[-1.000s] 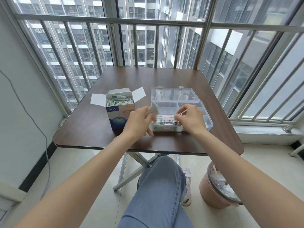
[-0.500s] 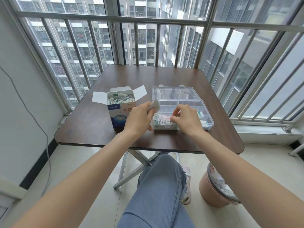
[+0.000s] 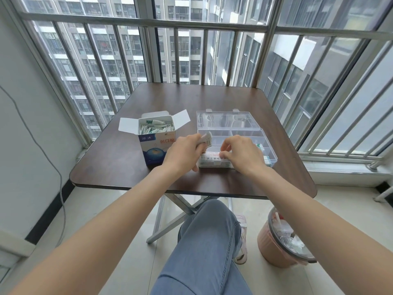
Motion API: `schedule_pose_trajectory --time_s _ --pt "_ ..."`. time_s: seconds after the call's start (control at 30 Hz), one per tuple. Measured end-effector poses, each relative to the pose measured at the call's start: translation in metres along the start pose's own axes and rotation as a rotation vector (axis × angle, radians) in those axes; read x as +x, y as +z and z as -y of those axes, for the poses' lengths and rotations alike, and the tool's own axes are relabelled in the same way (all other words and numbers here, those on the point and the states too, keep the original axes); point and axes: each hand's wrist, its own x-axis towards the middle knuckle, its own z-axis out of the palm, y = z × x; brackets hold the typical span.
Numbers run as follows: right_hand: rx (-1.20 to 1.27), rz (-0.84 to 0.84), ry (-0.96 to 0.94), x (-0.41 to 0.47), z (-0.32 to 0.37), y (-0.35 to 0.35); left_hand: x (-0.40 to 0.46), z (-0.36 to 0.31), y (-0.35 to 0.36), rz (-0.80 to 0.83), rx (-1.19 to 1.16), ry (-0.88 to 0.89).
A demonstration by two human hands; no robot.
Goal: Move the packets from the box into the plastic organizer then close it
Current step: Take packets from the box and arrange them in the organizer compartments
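A dark brown table (image 3: 131, 167) fills the middle of the view, with a barred window behind it and a pink waste bin (image 3: 276, 250) on the floor below its right corner. On the table the clear plastic organizer (image 3: 266, 143) lies open, its lid (image 3: 226, 120) folded flat away from the person, and just left of it stands the blue and white box (image 3: 155, 149), flaps spread, many packets (image 3: 154, 129) inside. The left hand (image 3: 184, 151) sits between box and organizer, fingers curled round a small bunch of packets whose ends poke out above the knuckles. The right hand (image 3: 242, 153) is over the organizer's near left compartment, thumb and fingers bent down onto a stack of packets (image 3: 210, 159) already lying there; whether it pinches one or only presses on them I cannot tell. A few more packets (image 3: 260, 146) show in the compartment at the right edge. The work looks partway through, since the box is far from emptied. The likeliest trouble, as I judge it, is loose packets slipping from the left hand's bunched grip onto the table or floor as it feeds the right. Packets piled too high or lying across a divider could also keep the lid from latching later, and a nudge from the left wrist could tip the tall, light box.
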Motion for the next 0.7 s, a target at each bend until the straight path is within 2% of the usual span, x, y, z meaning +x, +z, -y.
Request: schedule_pose_trajectory --time_s 0.23,0.33,0.37,0.43,0.5,0.57,0.7 --pt "-0.022 0.025 -0.008 0.000 -0.003 0.003 -0.008 0.001 0.003 -0.012 -0.048 -0.001" --pt "0.015 0.017 -0.015 0.001 -0.006 0.000 -0.010 -0.005 -0.002 -0.091 -0.247 -0.049" --pt "0.078 -0.015 -0.028 0.001 -0.006 -0.004 -0.011 -0.008 -0.006 -0.089 -0.389 -0.080" --pt "0.360 -0.059 -0.058 0.000 -0.004 -0.016 -0.014 -0.012 -0.013 -0.022 -0.669 -0.121" --pt "0.677 0.017 -0.068 -0.005 0.000 -0.030 -0.016 -0.017 -0.018 0.086 -0.853 -0.104" --pt "0.827 0.085 -0.067 -0.012 0.002 -0.040 -0.017 -0.026 -0.022 0.170 -0.914 -0.084" --pt "0.851 -0.008 -0.055 -0.015 -0.006 -0.052 -0.011 -0.046 -0.027 0.248 -0.914 -0.132"
